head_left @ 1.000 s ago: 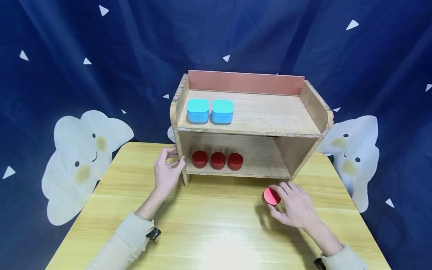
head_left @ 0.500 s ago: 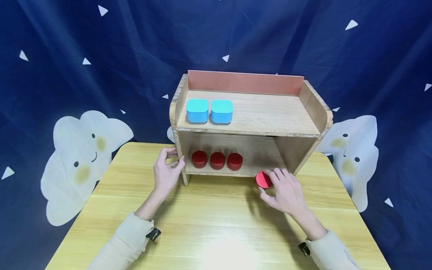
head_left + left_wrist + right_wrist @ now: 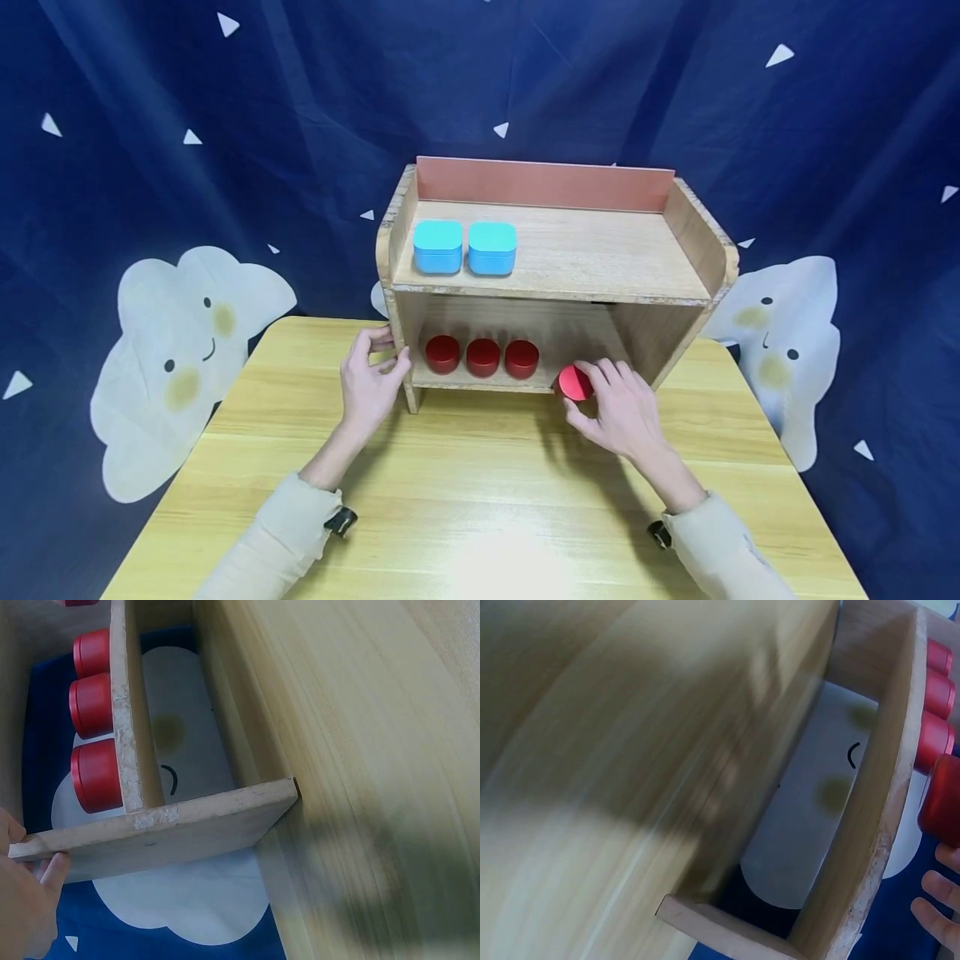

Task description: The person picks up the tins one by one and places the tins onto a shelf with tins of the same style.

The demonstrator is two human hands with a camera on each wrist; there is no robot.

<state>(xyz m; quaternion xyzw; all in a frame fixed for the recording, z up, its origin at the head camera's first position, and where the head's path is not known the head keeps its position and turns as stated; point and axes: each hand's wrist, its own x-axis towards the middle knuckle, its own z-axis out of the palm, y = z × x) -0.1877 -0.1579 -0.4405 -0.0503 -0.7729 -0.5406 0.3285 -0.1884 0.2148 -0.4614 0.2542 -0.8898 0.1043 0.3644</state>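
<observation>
My right hand (image 3: 621, 410) grips a round red tin (image 3: 575, 383) between thumb and fingers, at the front edge of the lower shelf. In the right wrist view this tin (image 3: 943, 802) appears close to the others. Three matching red tins (image 3: 482, 357) stand in a row on the lower left of the wooden shelf unit (image 3: 555, 294). My left hand (image 3: 371, 385) pinches the front edge of the unit's left side panel. The left wrist view shows the thumb and fingers on either side of that panel (image 3: 157, 832).
Two blue square tins (image 3: 466, 247) sit at the left of the upper shelf. The unit stands on a wooden table (image 3: 465, 475) before a dark blue curtain (image 3: 322, 125) with cloud faces.
My right hand has carried the red tin left and toward the unit, from over the table to the lower shelf's front edge. The left hand stays at the side panel.
</observation>
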